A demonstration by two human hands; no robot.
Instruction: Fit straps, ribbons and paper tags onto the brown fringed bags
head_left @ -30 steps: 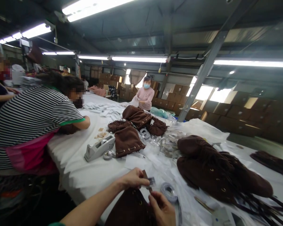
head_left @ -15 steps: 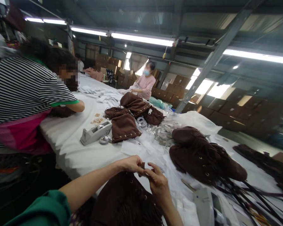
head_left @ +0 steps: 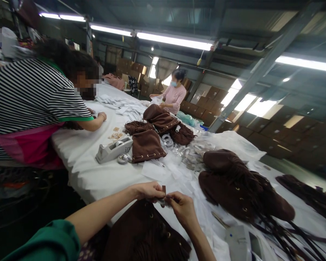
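Over a brown fringed drawstring bag (head_left: 141, 232) with gold eyelets, my two hands meet fingertip to fingertip. My left hand (head_left: 150, 191) is closed on a short brown strap end (head_left: 163, 189), which sticks up above its thumb. My right hand (head_left: 181, 207) pinches right beside it; a small pale, shiny bit shows between the hands, too small to name. The bag's lower part is cut off by the picture edge. To the right lie more brown fringed bags (head_left: 228, 188) with eyelets and long dark straps.
Across the white-covered table (head_left: 84, 163) are a grey tape dispenser (head_left: 114, 149), tape rolls (head_left: 167, 140), a brown pouch (head_left: 148, 145) and white paper slips (head_left: 125, 107). Another dispenser (head_left: 237, 241) stands near right. A striped-shirt co-worker (head_left: 43, 94) leans in at left; another person (head_left: 175, 94) stands beyond.
My right hand's fingers have drawn in from a looser, spread pose to a pinch beside my left. The brown strap end stands more upright. The view has shifted slightly left.
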